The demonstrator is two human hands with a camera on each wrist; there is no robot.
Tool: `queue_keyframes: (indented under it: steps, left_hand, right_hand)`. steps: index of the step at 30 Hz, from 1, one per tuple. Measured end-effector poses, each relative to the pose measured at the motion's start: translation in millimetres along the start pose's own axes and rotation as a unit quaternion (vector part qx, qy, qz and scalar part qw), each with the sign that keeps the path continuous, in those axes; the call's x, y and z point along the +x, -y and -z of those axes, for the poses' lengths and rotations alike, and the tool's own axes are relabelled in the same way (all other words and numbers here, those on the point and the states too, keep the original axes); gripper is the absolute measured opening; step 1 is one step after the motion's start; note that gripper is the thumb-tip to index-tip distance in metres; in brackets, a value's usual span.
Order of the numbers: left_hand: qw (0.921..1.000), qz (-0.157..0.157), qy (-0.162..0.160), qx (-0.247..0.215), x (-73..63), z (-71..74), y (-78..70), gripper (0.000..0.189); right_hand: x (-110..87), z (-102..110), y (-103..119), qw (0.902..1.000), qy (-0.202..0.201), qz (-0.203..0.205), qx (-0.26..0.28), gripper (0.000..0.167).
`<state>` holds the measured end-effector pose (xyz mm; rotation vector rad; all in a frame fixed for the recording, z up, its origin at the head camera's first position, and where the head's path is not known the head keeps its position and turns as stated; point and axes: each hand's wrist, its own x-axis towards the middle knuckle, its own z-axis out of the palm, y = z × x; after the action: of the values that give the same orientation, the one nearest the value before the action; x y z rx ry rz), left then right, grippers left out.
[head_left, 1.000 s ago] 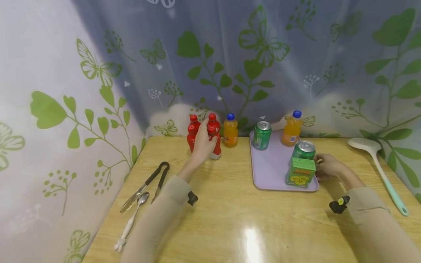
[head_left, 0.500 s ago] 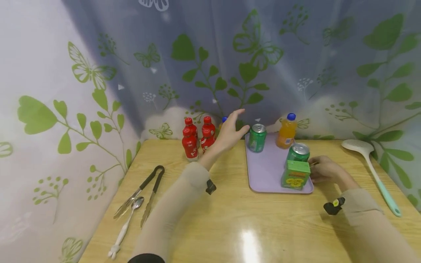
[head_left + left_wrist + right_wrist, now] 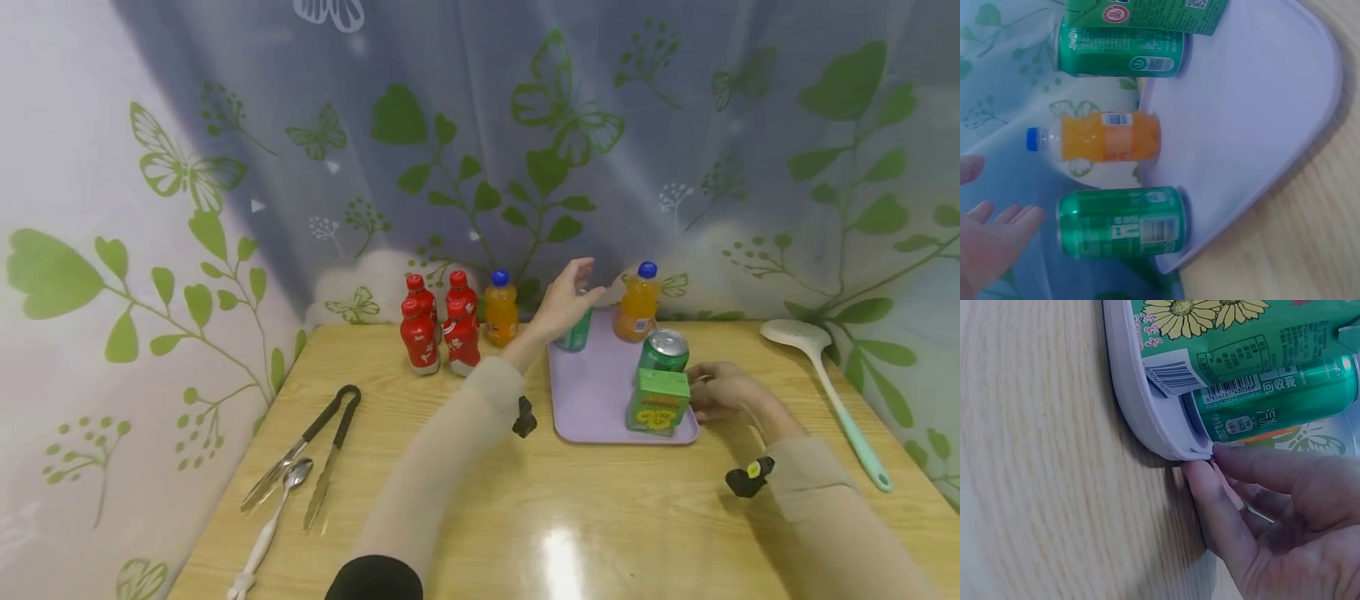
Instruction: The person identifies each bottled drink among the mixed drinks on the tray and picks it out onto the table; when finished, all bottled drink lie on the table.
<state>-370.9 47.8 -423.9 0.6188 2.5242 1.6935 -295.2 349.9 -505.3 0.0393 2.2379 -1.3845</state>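
Note:
A lilac tray (image 3: 588, 396) lies on the wooden table. My right hand (image 3: 723, 392) pinches its right rim between thumb and forefinger, plain in the right wrist view. My left hand (image 3: 564, 302) hovers at the tray's back left corner, fingers extended and thumb apart. It partly hides a green soda can (image 3: 575, 336) in the head view; the left wrist view shows a gap between fingertips and can (image 3: 1119, 222). Also on the tray are an orange drink bottle (image 3: 636, 312) with a blue cap, a second green can (image 3: 663, 353) and a green drink carton (image 3: 657, 402) with yellow flowers.
Several red bottles (image 3: 420, 337) and another orange drink bottle (image 3: 501, 312) stand left of the tray. Tongs (image 3: 327, 421) and a spoon (image 3: 273, 517) lie at the left. A skimmer (image 3: 832, 379) with a mint handle lies at the right; a patterned curtain (image 3: 450, 167) hangs behind.
My left hand has left the red bottles and moved right, past the orange drink bottle, to the can on the tray. My right hand stays at the tray rim; the head view has shifted slightly.

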Motion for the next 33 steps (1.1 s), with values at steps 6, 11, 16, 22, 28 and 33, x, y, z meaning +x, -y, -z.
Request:
queue_keyframes:
  steps: [6,11,16,22,28,33]
  left_hand:
    - [0.9996,0.027,-0.008,-0.008,14.6,-16.8,9.0,0.063]
    - [0.9989,0.045,-0.005,-0.012,29.2,-36.7,5.7,0.067]
    - [0.9972,0.055,-0.013,0.049,44.7,-60.3,2.5,0.068]
    - [0.9926,0.067,-0.004,0.102,52.4,-79.0,10.1,0.069]
    - [0.9940,0.034,-0.004,0.104,54.3,-90.6,23.2,0.071]
    - [0.9878,0.025,-0.047,0.147,60.0,-101.6,24.7,0.071]
  right_hand:
    - [2.3,1,-1,1.0000,-0.004,0.000,-0.002,0.057]
    - [2.8,1,-2,1.0000,-0.002,-0.001,-0.008,0.053]
    - [1.2,0,-2,0.9999,-0.007,-0.003,-0.007,0.053]
    - [-1.8,-3,-1,1.0000,-0.004,0.003,-0.005,0.056]
    - [0.3,-5,-5,1.0000,-0.002,0.004,0.000,0.057]
    - [1.5,0,-5,0.9999,-0.011,0.001,-0.007,0.055]
